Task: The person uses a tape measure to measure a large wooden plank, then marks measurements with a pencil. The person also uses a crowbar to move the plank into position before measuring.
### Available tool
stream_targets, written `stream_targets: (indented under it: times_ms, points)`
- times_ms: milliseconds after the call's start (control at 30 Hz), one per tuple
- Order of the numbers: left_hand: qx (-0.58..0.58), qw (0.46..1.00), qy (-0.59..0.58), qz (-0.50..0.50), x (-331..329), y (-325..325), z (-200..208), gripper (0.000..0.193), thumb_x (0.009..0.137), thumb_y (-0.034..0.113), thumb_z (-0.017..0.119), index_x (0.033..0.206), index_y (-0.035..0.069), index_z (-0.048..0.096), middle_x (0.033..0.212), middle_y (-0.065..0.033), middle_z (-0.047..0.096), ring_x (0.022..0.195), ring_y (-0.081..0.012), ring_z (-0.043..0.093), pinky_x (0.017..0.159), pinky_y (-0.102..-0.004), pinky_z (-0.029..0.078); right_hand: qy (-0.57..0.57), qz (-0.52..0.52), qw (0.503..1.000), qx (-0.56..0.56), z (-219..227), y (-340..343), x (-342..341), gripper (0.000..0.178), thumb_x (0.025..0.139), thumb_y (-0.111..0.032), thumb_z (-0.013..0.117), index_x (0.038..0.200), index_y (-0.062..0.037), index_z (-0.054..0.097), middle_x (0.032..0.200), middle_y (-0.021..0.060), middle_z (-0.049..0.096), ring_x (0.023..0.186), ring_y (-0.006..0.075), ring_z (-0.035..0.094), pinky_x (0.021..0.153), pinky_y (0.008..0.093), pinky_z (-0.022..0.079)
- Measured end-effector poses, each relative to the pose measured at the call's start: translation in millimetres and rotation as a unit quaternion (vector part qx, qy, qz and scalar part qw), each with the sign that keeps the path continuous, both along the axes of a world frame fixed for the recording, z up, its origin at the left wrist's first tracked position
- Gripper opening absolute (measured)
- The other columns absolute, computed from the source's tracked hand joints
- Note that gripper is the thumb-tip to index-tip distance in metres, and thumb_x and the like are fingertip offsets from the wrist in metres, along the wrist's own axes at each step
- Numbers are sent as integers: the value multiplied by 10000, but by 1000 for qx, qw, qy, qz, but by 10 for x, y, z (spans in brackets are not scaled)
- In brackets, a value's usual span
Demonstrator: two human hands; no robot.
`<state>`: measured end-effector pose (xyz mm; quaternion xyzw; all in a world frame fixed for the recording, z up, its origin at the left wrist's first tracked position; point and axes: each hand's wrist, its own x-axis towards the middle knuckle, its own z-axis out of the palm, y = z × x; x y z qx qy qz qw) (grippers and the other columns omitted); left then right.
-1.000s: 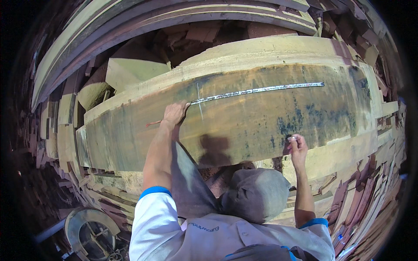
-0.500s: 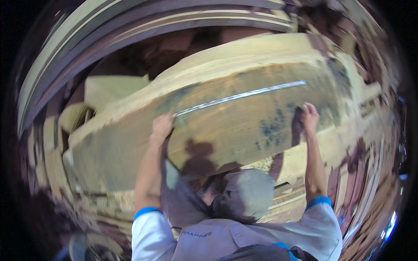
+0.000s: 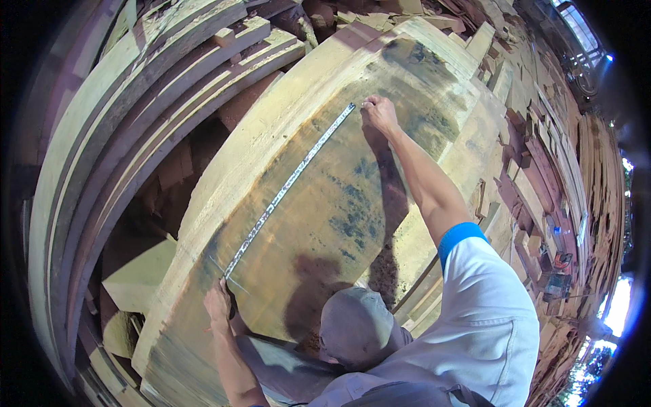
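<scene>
A long silvery ruler (image 3: 289, 185) lies slanted across a broad, thick wooden slab (image 3: 305, 230) with a stained, dark-spotted face. My left hand (image 3: 218, 303) is closed at the ruler's near end, where thin pale lines cross on the wood. Close beside the far end is my right hand (image 3: 380, 115), its fingers pinched together over the slab. Whatever small thing may be between those fingertips is too tiny to name. The right hand looks slightly apart from the ruler.
Long curved timber planks (image 3: 163, 88) are stacked along the left. Wood offcuts (image 3: 525, 183) and boards lie at the right, with more scraps at the far side. A pale wooden block (image 3: 139, 275) sits left of the slab.
The view has turned, so slab and ruler now slant more steeply. My right hand has come up near the ruler's far end. My left hand stays at its near end.
</scene>
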<state>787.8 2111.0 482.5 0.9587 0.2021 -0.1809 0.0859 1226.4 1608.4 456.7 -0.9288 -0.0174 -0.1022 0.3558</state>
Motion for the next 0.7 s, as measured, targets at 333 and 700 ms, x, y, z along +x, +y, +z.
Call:
stream_targets:
  times_ms: [333,700]
  points:
    - [-29,1000,6,9,57,-33,81,384,1010,349,396,876,37,575,740,-277,617,739,-486,599,627,-552,444,53,63,992,-96,-220,127,399,219,796,-221,585,821,-33,696,797,222,651,815,398,635,765,492,498]
    - [-44,999,-13,4,44,-34,85,385,1006,349,405,908,36,605,750,-271,607,718,-485,577,619,-544,428,51,108,983,-140,-199,96,374,213,840,-180,531,753,-22,647,758,248,618,774,430,611,743,526,473]
